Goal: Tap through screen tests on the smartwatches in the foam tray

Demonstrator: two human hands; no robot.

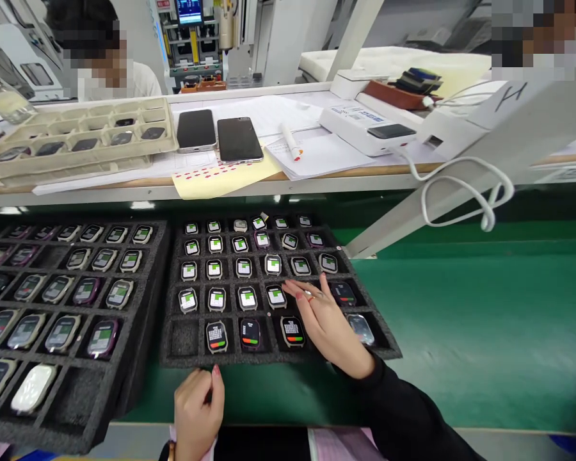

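My right hand reaches over the right part of a dark foam tray, its fingers stretched out. The fingertips are at a square smartwatch with a lit white and green screen; I cannot tell whether they touch it. A thin shiny band shows at the fingers, perhaps a ring. Below the hand lies a watch with a red and green bar on its screen. Another watch lies beside the wrist. My left hand rests closed in a loose fist at the tray's front edge, with nothing visible in it.
A second foam tray of watches stands at left. On the shelf above are a cream tray, two phones, a marker and a white device. A slanted post with a white cable rises at right. A person sits opposite.
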